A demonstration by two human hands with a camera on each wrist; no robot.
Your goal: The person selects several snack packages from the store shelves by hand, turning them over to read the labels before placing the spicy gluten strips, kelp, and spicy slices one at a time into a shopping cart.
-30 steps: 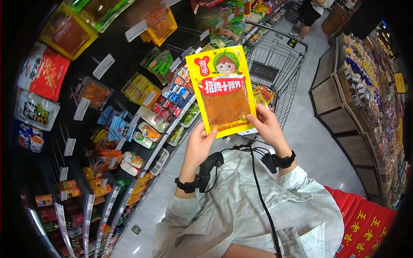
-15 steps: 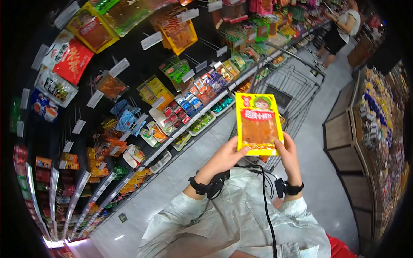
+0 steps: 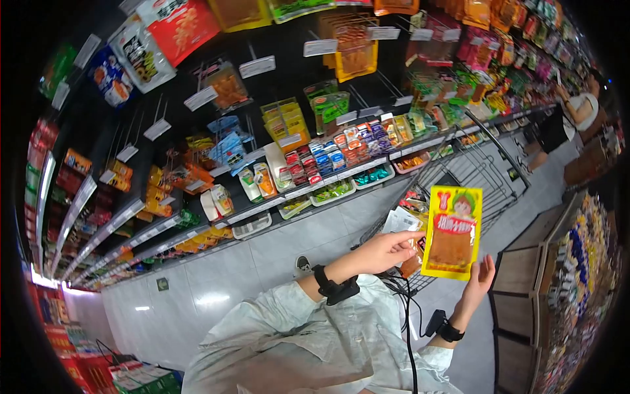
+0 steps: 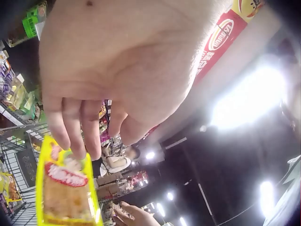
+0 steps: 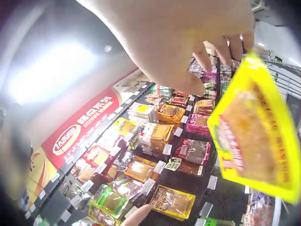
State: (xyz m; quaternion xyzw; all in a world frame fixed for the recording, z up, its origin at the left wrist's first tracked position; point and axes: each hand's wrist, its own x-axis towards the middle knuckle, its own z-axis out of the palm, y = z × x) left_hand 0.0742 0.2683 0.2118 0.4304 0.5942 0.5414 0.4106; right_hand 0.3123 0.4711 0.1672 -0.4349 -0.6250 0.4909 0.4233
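A yellow snack packet (image 3: pixel 453 233) of flat brown spicy slices, with a cartoon child's face and a red label, is between the two hands over the shopping cart (image 3: pixel 469 164). My left hand (image 3: pixel 387 253) is at its left, index fingertip right by the edge. At the lower right edge is my right hand (image 3: pixel 481 279), fingers loosely bent and not wrapped round it. The right wrist view has the packet (image 5: pixel 254 132) tilted, one corner close to the right fingertips. In the left wrist view, the left fingers (image 4: pixel 73 125) hang loosely, overlapping the packet's top.
Several other packets (image 3: pixel 410 203) lie in the cart. Shelves of hanging and boxed snacks (image 3: pixel 335 148) run along the left and front. A bulk goods stand (image 3: pixel 564 289) is at the right. Another person (image 3: pixel 577 118) stands farther down the aisle.
Both hands have come off their two-handed thumb grip on the packet's lower corners. The packet has moved down and right in the head view, as the view turned toward the shelves.
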